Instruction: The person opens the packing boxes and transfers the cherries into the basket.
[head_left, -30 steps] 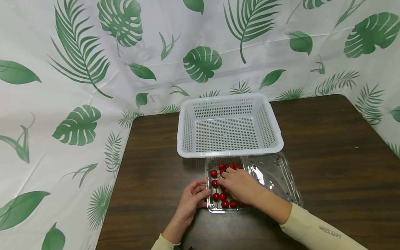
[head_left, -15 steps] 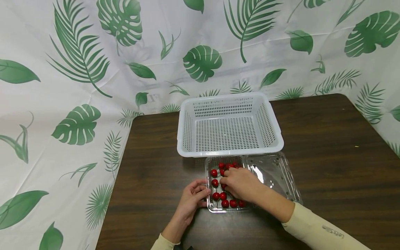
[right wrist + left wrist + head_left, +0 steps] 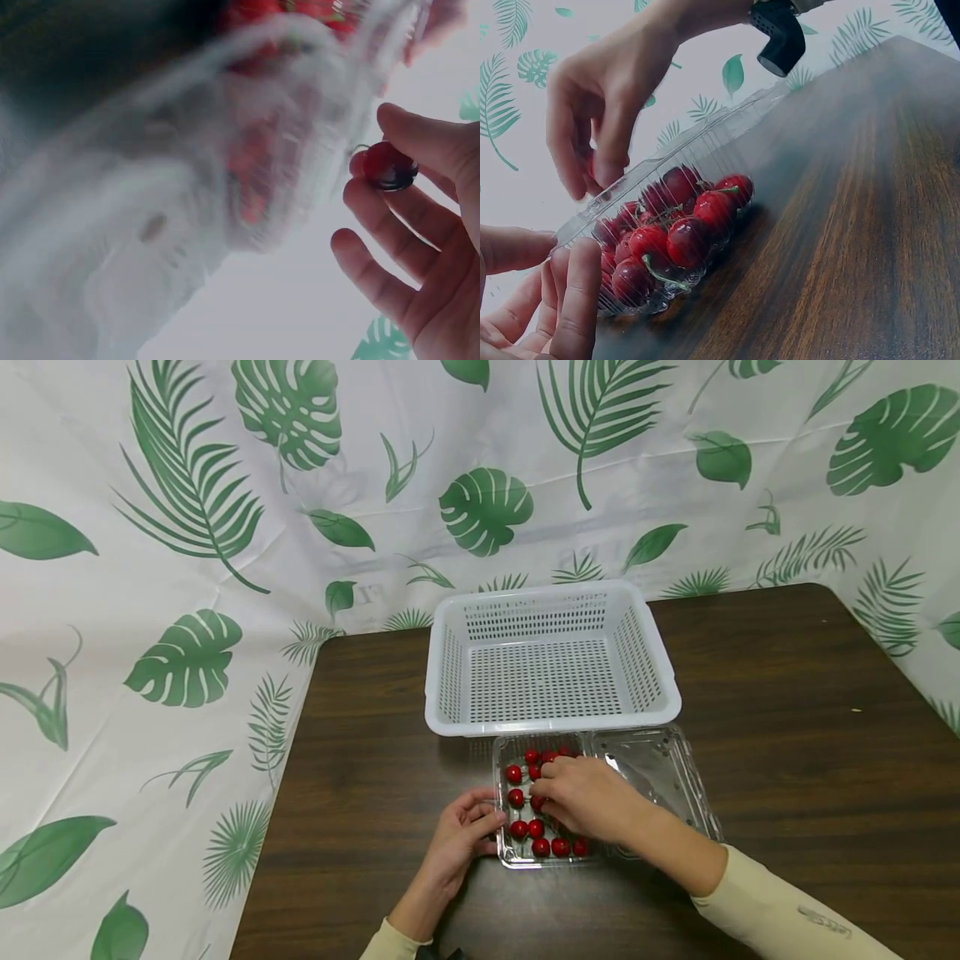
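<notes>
A hinged clear plastic clamshell box (image 3: 517, 864) lies on the table with its lid (image 3: 675, 777) folded out to the right. Several red cherries (image 3: 541, 847), some with green stems, fill its tray. At the tray's left edge, the left hand (image 3: 467, 839) holds the rim between thumb and fingers; the left wrist view shows this grip close up. Over the tray's right part is the right hand (image 3: 588, 793), hiding some fruit from the head view. Thumb and fingertips there pinch one dark red cherry (image 3: 390, 166), seen best in the right wrist view.
Directly behind the box stands a white perforated plastic basket (image 3: 551, 727), with nothing visible inside. The dark wooden table (image 3: 360, 760) extends to both sides. A leaf-patterned white cloth (image 3: 405, 527) hangs behind and at the left.
The right hand has shifted slightly to the right, uncovering more cherries in the middle of the tray. The left hand, box and basket stay in place.
</notes>
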### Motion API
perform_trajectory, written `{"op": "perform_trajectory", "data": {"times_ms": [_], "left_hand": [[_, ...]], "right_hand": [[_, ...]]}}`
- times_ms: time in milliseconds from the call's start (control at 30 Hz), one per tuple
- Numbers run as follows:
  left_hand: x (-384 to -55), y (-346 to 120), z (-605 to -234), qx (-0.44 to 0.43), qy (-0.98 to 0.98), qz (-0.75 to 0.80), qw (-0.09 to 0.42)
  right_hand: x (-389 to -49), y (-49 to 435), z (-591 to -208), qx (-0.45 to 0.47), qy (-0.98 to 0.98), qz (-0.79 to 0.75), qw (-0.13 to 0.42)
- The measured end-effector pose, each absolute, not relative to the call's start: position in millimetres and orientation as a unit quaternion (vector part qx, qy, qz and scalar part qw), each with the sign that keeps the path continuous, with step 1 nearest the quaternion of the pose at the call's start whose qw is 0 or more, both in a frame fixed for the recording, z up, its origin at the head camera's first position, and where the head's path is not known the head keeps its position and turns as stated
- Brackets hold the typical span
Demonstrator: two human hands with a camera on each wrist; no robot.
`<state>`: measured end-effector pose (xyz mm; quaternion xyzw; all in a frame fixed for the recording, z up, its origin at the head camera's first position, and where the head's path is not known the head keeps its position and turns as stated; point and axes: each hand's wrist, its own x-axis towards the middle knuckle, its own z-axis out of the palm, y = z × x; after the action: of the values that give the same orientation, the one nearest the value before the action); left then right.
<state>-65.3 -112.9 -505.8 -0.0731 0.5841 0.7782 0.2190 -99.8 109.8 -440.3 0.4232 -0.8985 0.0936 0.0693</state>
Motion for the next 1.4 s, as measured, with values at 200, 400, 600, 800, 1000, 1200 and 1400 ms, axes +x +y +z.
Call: {"op": "perform_trajectory", "data": {"times_ms": [200, 400, 600, 800, 1000, 1200, 1400], "left_hand": [[-66, -113, -507, -0.075, 0.582, 0.779, 0.219], [-66, -114, -508, -0.072, 0.578, 0.783, 0.218], [-65, -114, -507, -0.075, 0.579, 0.783, 0.217], [-65, -114, -506, -0.072, 0.577, 0.784, 0.216], [-64, -113, -503, -0.070, 0.573, 0.786, 0.219], [-63, -113, -503, -0.074, 0.572, 0.787, 0.220], [-64, -113, -502, -0.073, 0.574, 0.786, 0.219]], "right_hand": [[-101, 120, -420, 0.435, -0.884, 0.129, 0.112], [-109, 135, -402, 0.430, -0.872, 0.175, 0.154], [-123, 155, -395, 0.392, -0.882, 0.197, 0.171], [-140, 172, -400, 0.352, -0.894, 0.197, 0.195], [-151, 180, -410, 0.338, -0.894, 0.216, 0.202], [-155, 183, -418, 0.318, -0.903, 0.219, 0.189], [-159, 185, -423, 0.310, -0.908, 0.224, 0.173]]}}
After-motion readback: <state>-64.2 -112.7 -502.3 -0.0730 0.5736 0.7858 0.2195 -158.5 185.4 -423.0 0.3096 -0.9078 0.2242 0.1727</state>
